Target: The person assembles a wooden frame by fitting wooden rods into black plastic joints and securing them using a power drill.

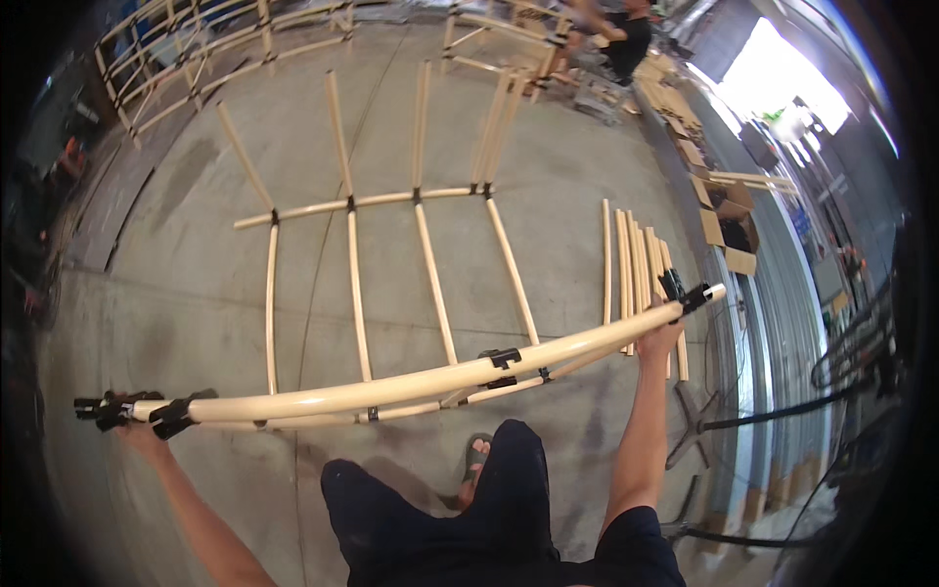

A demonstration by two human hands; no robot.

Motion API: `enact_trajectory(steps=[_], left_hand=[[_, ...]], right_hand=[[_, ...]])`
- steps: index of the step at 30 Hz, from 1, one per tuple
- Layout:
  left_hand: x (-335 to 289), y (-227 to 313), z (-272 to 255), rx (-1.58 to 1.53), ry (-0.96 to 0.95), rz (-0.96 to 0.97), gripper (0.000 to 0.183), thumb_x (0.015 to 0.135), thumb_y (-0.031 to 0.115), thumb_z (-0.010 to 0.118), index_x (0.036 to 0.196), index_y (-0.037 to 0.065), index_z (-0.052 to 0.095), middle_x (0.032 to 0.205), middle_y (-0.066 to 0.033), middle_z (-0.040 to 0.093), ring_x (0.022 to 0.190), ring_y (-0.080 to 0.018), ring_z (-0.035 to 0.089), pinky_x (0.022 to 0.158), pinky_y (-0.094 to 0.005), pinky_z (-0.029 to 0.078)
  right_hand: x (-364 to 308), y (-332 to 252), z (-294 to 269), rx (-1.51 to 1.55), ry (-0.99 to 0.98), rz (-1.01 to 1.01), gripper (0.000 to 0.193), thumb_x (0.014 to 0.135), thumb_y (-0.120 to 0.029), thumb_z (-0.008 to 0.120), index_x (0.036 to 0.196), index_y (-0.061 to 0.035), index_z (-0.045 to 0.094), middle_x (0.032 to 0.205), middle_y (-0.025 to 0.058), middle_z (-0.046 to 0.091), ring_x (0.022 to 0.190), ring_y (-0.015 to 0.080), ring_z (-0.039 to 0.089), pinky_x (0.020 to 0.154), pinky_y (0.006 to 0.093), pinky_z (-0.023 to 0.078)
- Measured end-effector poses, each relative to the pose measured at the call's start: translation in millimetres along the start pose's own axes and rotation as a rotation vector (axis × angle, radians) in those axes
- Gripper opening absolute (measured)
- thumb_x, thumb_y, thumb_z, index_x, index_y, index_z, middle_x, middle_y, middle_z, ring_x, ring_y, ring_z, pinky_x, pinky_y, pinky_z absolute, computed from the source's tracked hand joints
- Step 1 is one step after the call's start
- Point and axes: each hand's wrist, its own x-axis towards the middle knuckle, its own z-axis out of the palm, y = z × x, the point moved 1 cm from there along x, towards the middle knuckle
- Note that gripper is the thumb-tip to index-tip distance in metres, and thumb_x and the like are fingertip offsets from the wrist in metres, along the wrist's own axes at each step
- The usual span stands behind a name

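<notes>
I hold a long cream pipe (391, 383) crosswise in front of me, with black joints (504, 358) along it and at both ends. My left hand (142, 437) is closed under its left end, beside a black joint (172, 417); the fingers are partly hidden. Toward the other end, my right hand (660, 338) grips it just short of the end joint (695, 297). Beyond and below lies a ladder-like frame (357, 284) of cream pipes with black joints, several of its pipes rising at the far side. A second rail (401, 412) runs just under the held pipe.
Loose cream pipes (622, 264) lie on the floor at right. Past them are open cardboard boxes (729, 210), long metal profiles (773, 391) and a black stand base (693, 425). Assembled pipe frames (196, 59) stand at the back, where another person (626, 44) sits.
</notes>
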Motion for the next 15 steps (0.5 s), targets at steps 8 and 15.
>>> enact_trajectory(steps=[8, 15], left_hand=[[22, 20, -44, 0.137, 0.04, -0.392, 0.039, 0.097, 0.017, 0.065, 0.131, 0.009, 0.046, 0.119, -0.0117, 0.059, 0.1, -0.0249, 0.066, 0.089, -0.0406, 0.056], [54, 12, -74, 0.191, 0.218, -0.682, 0.029, 0.099, 0.011, 0.06, 0.125, 0.005, 0.052, 0.122, -0.0086, 0.061, 0.112, -0.0222, 0.062, 0.096, -0.0377, 0.052]], right_hand=[[-26, -87, 34, 0.091, -0.081, 0.136, 0.021, 0.088, 0.001, 0.071, 0.08, -0.0074, 0.053, 0.064, -0.0002, 0.051, 0.051, 0.0091, 0.049, 0.046, 0.0266, 0.04], [-66, -187, 81, 0.01, -0.177, -0.02, 0.024, 0.089, -0.005, 0.072, 0.073, -0.0055, 0.054, 0.063, -0.0003, 0.05, 0.052, 0.0101, 0.049, 0.046, 0.0253, 0.038]])
